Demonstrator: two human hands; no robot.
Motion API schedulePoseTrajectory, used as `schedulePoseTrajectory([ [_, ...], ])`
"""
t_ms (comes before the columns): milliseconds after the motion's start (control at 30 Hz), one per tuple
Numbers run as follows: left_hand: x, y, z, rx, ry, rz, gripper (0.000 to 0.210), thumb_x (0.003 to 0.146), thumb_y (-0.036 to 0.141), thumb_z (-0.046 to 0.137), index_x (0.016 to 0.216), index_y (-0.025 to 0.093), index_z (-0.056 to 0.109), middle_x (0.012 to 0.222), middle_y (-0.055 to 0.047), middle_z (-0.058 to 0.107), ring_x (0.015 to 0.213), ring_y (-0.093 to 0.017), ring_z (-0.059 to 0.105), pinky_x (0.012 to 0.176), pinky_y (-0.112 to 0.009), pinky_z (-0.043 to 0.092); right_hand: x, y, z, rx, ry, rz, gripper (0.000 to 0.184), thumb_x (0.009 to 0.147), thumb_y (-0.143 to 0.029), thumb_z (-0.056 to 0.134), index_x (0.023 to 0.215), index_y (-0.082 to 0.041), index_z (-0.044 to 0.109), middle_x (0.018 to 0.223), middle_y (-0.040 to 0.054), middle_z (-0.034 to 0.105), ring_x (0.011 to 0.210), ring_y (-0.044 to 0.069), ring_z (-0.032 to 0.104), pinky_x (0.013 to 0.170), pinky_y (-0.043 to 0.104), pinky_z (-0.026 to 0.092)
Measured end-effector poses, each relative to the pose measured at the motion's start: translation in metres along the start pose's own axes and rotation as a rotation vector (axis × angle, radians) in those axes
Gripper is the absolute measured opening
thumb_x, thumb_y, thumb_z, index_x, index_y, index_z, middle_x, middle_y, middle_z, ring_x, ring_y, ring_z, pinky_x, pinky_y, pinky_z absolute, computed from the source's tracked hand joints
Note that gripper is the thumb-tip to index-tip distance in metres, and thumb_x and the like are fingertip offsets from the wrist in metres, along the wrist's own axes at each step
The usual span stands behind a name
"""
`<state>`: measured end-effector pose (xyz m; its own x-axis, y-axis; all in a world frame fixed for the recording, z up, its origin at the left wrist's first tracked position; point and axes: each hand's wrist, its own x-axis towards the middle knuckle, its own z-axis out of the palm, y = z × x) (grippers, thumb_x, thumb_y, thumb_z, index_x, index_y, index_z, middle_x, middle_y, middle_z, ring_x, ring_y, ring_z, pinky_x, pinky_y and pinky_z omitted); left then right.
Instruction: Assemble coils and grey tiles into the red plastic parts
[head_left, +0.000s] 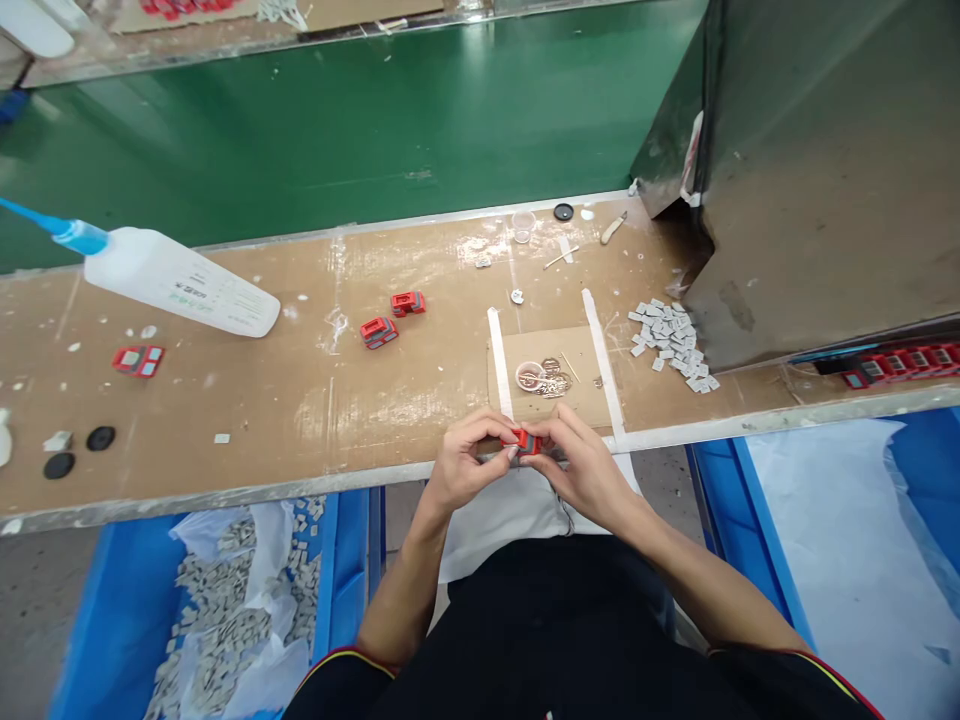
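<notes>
A small red toy car body (527, 441) with grey sides is held at the front edge of the bench. My left hand (474, 456) pinches its left end between thumb and fingers. On its right end, the fingers of my right hand (579, 462) are closed. Just beyond my hands lies a cardboard piece (517, 345) flanked by strips of white tape. On it sit a small clear cup (529, 376), a smeared dark glossy patch (555, 382) and a thin stick (571, 367).
Two red car bodies (379, 332) and a large white bottle (180, 282) lie to the left. Small grey pieces (673, 340) are heaped at right beside a metal housing (832, 180). A green belt (375, 130) runs behind. Blue bins (341, 570) stand below the bench.
</notes>
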<state>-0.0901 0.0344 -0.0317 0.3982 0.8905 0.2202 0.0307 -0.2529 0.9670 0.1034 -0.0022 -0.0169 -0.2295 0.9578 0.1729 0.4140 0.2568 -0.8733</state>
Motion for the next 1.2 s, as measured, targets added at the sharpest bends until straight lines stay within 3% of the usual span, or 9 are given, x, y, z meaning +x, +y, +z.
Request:
schedulePoseTrajectory([
  [100,0.0,-0.001,0.0,-0.013,-0.031,0.0,0.01,0.091,0.027,0.069,0.089,0.018,0.072,0.094,-0.009,0.072,0.093,-0.02,0.07,0.084,-0.033,0.058,-0.004,0.005,0.008,0.084,0.066,0.038,0.017,0.094,-0.033,0.067,0.107,-0.022,0.066,0.088,0.0038,0.056,0.074,0.017,0.059,0.067,0.031,0.055],
  [167,0.0,-0.002,0.001,-0.02,-0.037,-0.001,0.016,0.09,0.029,0.071,0.103,0.019,0.071,0.104,-0.011,0.073,0.101,-0.022,0.07,0.089,-0.035,0.057,-0.008,0.008,0.014,0.221,0.144,0.099,0.021,0.092,-0.036,0.069,0.108,-0.023,0.065,0.091,0.004,0.058,0.079,0.018,0.063,0.07,0.032,0.057],
  [267,-0.002,-0.004,0.002,0.035,-0.057,-0.05,0.036,0.089,0.032,0.072,0.122,0.018,0.067,0.107,-0.011,0.075,0.092,-0.021,0.072,0.082,-0.032,0.059,-0.011,0.008,0.019,0.398,0.21,0.173,0.024,0.095,-0.037,0.064,0.116,-0.025,0.062,0.101,0.0054,0.059,0.09,0.019,0.068,0.078,0.034,0.06],
  [333,-0.003,-0.005,0.003,0.099,-0.07,-0.061,0.036,0.089,0.033,0.072,0.121,0.016,0.068,0.099,-0.009,0.076,0.08,-0.018,0.071,0.073,-0.029,0.059,-0.011,0.004,0.017,0.331,0.209,0.162,0.02,0.096,-0.033,0.061,0.115,-0.026,0.063,0.107,0.0075,0.059,0.101,0.021,0.067,0.082,0.035,0.059],
  [433,-0.004,-0.007,0.003,0.169,-0.063,0.001,0.033,0.087,0.031,0.074,0.116,0.015,0.07,0.099,-0.01,0.076,0.079,-0.018,0.07,0.07,-0.028,0.058,-0.006,-0.005,0.008,0.091,0.149,0.099,0.011,0.095,-0.023,0.059,0.103,-0.025,0.066,0.111,0.0094,0.061,0.107,0.023,0.064,0.084,0.037,0.057],
  [633,-0.002,-0.006,-0.001,0.197,-0.139,0.053,0.028,0.09,0.025,0.071,0.115,0.014,0.071,0.084,-0.004,0.069,0.058,-0.009,0.058,0.056,-0.022,0.05,0.006,-0.012,-0.007,-0.039,-0.044,0.049,0.007,0.092,-0.016,0.058,0.09,-0.023,0.058,0.096,0.006,0.061,0.086,0.02,0.063,0.074,0.032,0.053],
  [900,0.0,-0.002,-0.002,0.27,-0.146,0.123,0.024,0.093,0.026,0.067,0.115,0.015,0.07,0.085,-0.005,0.068,0.073,-0.015,0.063,0.068,-0.025,0.053,0.01,-0.005,-0.003,-0.033,-0.057,0.026,0.014,0.092,-0.018,0.056,0.08,-0.022,0.052,0.082,0.0003,0.047,0.071,0.015,0.052,0.063,0.028,0.043],
  [1200,-0.005,-0.008,-0.001,0.289,-0.154,0.193,0.032,0.096,0.028,0.064,0.126,0.016,0.065,0.097,-0.009,0.071,0.084,-0.018,0.068,0.076,-0.029,0.056,0.001,-0.005,-0.007,-0.043,-0.059,0.018,0.008,0.097,-0.021,0.055,0.09,-0.022,0.059,0.087,0.0036,0.056,0.077,0.017,0.059,0.069,0.03,0.049],
])
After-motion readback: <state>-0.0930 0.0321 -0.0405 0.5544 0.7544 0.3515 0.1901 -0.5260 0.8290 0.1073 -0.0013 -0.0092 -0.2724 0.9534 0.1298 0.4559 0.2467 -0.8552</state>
